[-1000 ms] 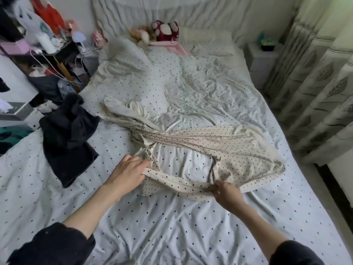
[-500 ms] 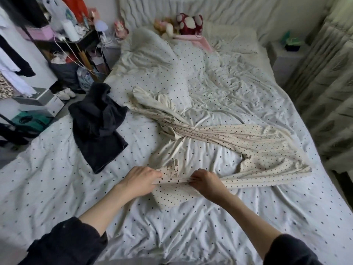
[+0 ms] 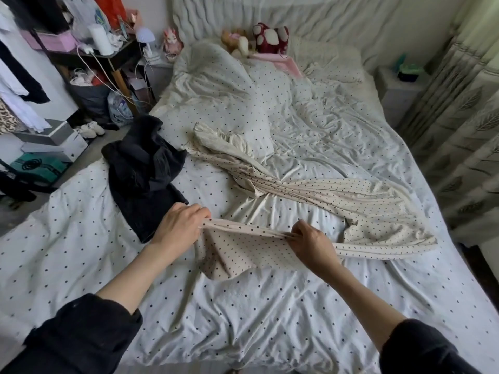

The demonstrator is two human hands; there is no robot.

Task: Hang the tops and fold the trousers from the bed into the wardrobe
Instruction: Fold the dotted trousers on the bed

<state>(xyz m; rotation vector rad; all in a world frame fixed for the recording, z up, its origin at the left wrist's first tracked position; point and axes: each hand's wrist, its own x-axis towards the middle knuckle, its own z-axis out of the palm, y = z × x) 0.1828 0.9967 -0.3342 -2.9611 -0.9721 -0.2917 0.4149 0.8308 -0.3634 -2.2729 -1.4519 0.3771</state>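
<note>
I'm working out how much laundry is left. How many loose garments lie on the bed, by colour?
Cream, black-dotted: 1, the cream dotted garment, its hem pinched by the left hand and the right hand
Black: 1, the black garment, untouched
Total: 2

Cluttered dark shelf (image 3: pixel 108 56) left, white nightstand (image 3: pixel 397 90) + leaf-print curtains (image 3: pixel 464 125) right.

Cream dotted trousers (image 3: pixel 310 195) sprawl twisted on the bed (image 3: pixel 243 306) (black garment (image 3: pixel 143 174) beside).
</note>
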